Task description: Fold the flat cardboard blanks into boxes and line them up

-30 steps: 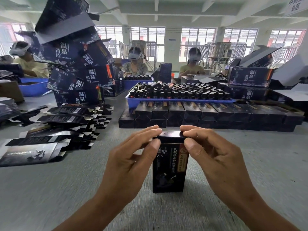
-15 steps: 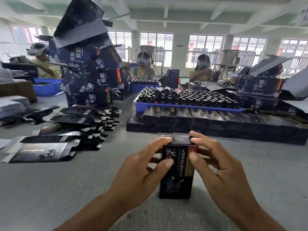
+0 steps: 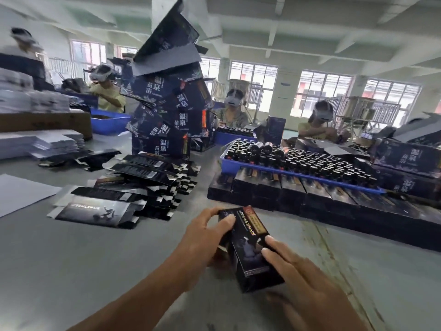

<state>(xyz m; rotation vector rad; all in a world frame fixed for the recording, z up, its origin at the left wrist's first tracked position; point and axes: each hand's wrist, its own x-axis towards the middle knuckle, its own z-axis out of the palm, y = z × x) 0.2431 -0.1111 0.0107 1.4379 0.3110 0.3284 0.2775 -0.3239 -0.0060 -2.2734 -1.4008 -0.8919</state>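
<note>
Folded and dark, one small cardboard box [image 3: 248,247] lies tilted between both hands above the grey table [image 3: 71,259], its top end pointing away toward the row of finished boxes [image 3: 298,194]. The left hand [image 3: 202,242] grips its left side, thumb pressed on the upper face and fingers curled beneath. The right hand [image 3: 307,290] holds the lower right edge, two fingertips resting on the printed face. Flat blanks [image 3: 124,194] lie fanned in a loose pile to the left, with a leaning stack of larger dark cartons [image 3: 171,111] behind them. Just behind the lined-up boxes sits a blue tray [image 3: 286,173] packed with dark bottles [image 3: 310,158]. Several seated people [image 3: 233,108] work at the far side of the table.
</note>
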